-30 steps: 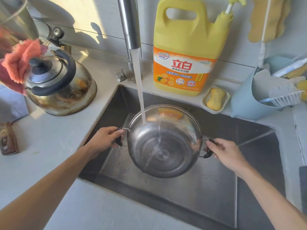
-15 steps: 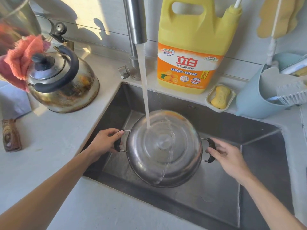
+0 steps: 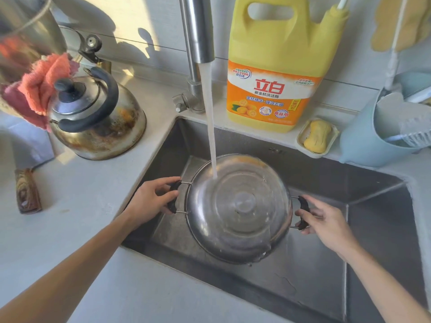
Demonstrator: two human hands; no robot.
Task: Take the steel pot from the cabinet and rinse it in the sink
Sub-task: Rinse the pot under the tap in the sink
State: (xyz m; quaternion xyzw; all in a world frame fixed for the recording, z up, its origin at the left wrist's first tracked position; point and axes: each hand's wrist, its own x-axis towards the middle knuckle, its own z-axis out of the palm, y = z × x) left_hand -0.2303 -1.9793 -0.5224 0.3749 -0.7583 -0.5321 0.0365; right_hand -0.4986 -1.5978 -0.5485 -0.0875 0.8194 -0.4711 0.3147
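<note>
The steel pot [image 3: 240, 208] hangs over the steel sink [image 3: 363, 220], turned so its round base faces up and toward me. Water from the tap [image 3: 198, 31] strikes the base near its upper left and sheets down over it. My left hand [image 3: 151, 201] pinches the pot's black left handle. On the other side, my right hand [image 3: 324, 220] holds the black right handle with its fingertips.
A stained kettle [image 3: 98, 117] stands on the counter left of the sink, an orange cloth [image 3: 44, 82] behind it. A yellow detergent jug [image 3: 277, 66] and a soap dish [image 3: 317, 136] sit on the back ledge. A blue tub [image 3: 363, 138] with brushes is at right.
The pot has been flipped: a second ago its open inside faced me and took the water, now its base faces up under the stream. Both hands kept the handles.
</note>
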